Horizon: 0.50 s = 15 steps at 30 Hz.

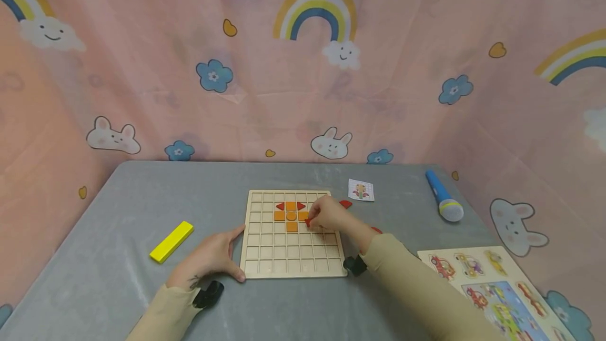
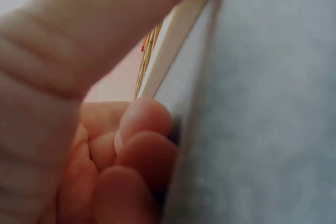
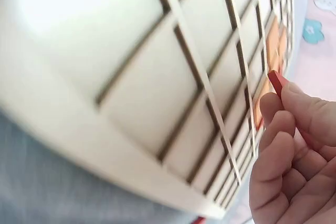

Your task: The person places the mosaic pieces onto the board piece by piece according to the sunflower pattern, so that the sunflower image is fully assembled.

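Observation:
A pale wooden grid board [image 1: 265, 254] lies on the grey table. Along its left edge rests my left hand [image 1: 213, 257], the thumb by the near corner and the index finger higher up; its other fingers bend toward the palm in the left wrist view. My right hand [image 1: 329, 214] pinches a small red tile [image 3: 276, 82] between thumb and forefinger, over the board's right half. Orange tiles [image 1: 292, 227] form a cross in the grid, with an orange round piece [image 1: 291, 216] at its centre. Red tiles [image 1: 280, 206] flank the cross's top square.
A pattern card [image 1: 361, 190] lies behind the board's right corner. Loose red pieces [image 1: 346, 204] sit right of the board, partly behind my arm. A yellow block [image 1: 171, 242] is at left. A blue toy microphone [image 1: 443, 196] and a picture puzzle board [image 1: 508, 278] are at right.

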Motion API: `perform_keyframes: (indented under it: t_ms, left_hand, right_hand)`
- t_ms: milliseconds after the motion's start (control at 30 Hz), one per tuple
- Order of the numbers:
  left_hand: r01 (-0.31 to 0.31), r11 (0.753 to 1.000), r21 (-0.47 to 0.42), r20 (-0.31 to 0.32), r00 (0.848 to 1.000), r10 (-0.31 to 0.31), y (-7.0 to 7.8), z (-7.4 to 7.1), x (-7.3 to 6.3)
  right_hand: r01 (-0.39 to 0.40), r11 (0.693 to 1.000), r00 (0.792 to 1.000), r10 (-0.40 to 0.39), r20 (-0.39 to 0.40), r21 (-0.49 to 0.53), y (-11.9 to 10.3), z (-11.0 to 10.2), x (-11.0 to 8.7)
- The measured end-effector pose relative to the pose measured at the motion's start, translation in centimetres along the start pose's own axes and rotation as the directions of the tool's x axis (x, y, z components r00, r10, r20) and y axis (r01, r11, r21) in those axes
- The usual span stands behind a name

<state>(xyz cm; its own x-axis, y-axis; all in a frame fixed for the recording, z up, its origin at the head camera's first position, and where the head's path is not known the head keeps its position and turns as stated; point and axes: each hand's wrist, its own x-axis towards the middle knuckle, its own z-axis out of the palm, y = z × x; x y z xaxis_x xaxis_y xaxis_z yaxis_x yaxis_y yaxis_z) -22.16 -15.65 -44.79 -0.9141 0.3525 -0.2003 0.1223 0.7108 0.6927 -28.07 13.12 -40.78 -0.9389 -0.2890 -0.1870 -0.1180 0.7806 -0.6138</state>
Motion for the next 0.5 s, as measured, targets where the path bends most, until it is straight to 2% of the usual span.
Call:
perform_keyframes:
  t_ms: [167,500]
  left_hand:
    - [0.003,1.0,0.009,0.0,1.0,-0.003,0.0,0.1,0.0]
    - [-0.007,1.0,0.005,0.015,1.0,0.007,-0.2,0.0,0.1]
  right_hand:
    - [-0.012,0.999,1.0,0.012,0.002,-0.035,-0.6,1.1,0.2]
    - [-0.013,0.999,1.0,0.013,-0.005,-0.042,-0.5,1.6,0.4]
